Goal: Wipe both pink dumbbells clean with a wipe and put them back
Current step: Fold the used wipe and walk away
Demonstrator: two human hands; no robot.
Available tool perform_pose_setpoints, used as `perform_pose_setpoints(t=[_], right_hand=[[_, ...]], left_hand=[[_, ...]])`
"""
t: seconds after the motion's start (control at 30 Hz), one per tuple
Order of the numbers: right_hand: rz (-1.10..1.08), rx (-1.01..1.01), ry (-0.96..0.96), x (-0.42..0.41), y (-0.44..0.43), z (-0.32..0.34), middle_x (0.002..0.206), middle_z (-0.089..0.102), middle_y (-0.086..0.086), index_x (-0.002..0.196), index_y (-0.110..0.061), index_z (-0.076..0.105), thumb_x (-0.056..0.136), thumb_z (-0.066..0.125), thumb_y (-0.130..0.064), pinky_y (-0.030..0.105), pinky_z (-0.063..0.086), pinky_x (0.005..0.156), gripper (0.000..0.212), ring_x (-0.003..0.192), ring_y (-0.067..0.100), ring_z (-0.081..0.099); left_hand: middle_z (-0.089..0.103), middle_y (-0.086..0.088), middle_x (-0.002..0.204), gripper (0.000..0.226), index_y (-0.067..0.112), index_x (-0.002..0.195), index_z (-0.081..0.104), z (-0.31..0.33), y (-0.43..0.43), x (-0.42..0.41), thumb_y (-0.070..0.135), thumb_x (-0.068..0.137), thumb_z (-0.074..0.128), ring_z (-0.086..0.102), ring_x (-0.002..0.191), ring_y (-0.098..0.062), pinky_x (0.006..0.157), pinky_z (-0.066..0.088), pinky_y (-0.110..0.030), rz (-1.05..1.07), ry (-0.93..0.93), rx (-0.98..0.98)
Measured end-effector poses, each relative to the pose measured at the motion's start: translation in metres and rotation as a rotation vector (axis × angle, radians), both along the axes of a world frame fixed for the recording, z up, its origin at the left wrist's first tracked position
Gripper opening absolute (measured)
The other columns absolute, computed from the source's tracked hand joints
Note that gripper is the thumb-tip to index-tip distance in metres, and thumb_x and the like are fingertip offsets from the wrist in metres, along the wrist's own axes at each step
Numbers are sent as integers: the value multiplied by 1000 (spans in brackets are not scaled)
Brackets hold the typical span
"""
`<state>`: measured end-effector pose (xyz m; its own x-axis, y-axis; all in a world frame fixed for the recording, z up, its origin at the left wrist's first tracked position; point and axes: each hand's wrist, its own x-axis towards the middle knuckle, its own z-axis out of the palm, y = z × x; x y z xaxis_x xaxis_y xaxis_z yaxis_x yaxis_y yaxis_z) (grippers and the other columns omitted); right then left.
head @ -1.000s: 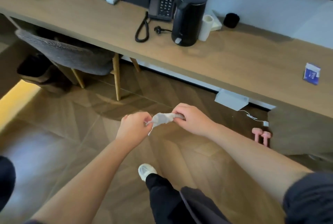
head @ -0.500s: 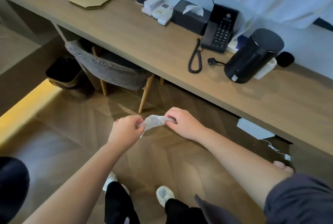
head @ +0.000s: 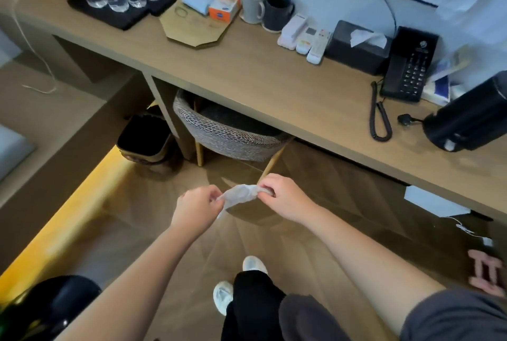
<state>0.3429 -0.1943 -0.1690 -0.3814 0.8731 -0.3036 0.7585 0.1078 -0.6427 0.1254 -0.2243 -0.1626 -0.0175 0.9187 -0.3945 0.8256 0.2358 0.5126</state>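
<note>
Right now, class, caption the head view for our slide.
Left hand and right hand pinch a crumpled wipe; pink dumbbells sit on the floor, lower right.

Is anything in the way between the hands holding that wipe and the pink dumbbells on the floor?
Nothing visible. The left hand and right hand pinch the wipe above bare floor; the pink dumbbells lie to the right by the desk, a thin white cable just beyond them.
</note>
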Motion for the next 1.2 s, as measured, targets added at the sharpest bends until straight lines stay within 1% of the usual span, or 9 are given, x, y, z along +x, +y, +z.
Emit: perform_pose_setpoints(t=[0.2,0.43,0.6,0.67,0.77,0.83,0.93,1.03,1.2], right_hand=[[57,-41,20,-92,63,-21,94,58,-3,79,-23,56,95,56,-22,38,50,80,16,87,16,57],[72,-108,11,-200,149,-66,95,57,8,86,-4,60,97,54,-19,43,47,81,20,88,24,56],[62,-164,1,-290,214,-97,73,38,-12,68,-14,48,99,51,-17,29,32,74,32,83,12,41],[39,-181,8,-319,237,-116,80,53,-10,86,-8,64,100,49,-13,27,33,77,21,86,17,50],[-67,-223,3,-357,266,-149,100,68,2,111,-15,62,99,52,-17,28,43,77,16,94,20,62],[-116,-259,-37,-380,282,-179,93,65,-2,100,-26,54,98,54,-21,32,48,76,5,89,19,62],[-160,-302,-88,-413,306,-230,95,64,-1,93,-29,53,97,54,-23,33,52,79,8,90,21,61],[-195,-276,-117,-436,323,-285,106,59,-1,96,-23,64,97,53,-22,32,51,81,11,95,19,59],[-247,-198,-154,-459,350,-378,101,60,0,90,-22,67,97,53,-22,26,35,63,16,90,21,59]], left_hand=[[68,6,84,15,25,90,70,-22,57,-91,32,91,56,63,86,-17,85,51,-38,61,30,-19],[65,10,80,13,27,89,66,-54,135,-194,31,94,55,60,82,-11,93,49,-45,128,34,-33],[65,11,89,17,31,90,66,-84,206,-281,32,96,49,60,89,-14,91,46,-40,108,103,-94],[66,9,94,20,31,92,67,-101,230,-309,32,98,48,60,91,-16,94,44,-41,84,135,-108],[66,9,90,21,31,90,64,-135,266,-344,26,98,45,60,89,-17,108,32,-47,74,173,-102],[64,8,80,19,29,87,57,-163,284,-362,21,97,43,58,82,-17,112,21,-47,86,181,-117],[62,5,73,16,25,85,52,-213,313,-383,17,95,43,59,77,-18,114,14,-47,80,225,-89],[63,5,80,17,26,89,54,-269,339,-399,13,93,43,60,87,-18,115,11,-48,23,286,-103],[67,8,102,25,25,107,61,-366,366,-417,10,91,49,61,107,-15,115,6,-46,-138,377,-95]])
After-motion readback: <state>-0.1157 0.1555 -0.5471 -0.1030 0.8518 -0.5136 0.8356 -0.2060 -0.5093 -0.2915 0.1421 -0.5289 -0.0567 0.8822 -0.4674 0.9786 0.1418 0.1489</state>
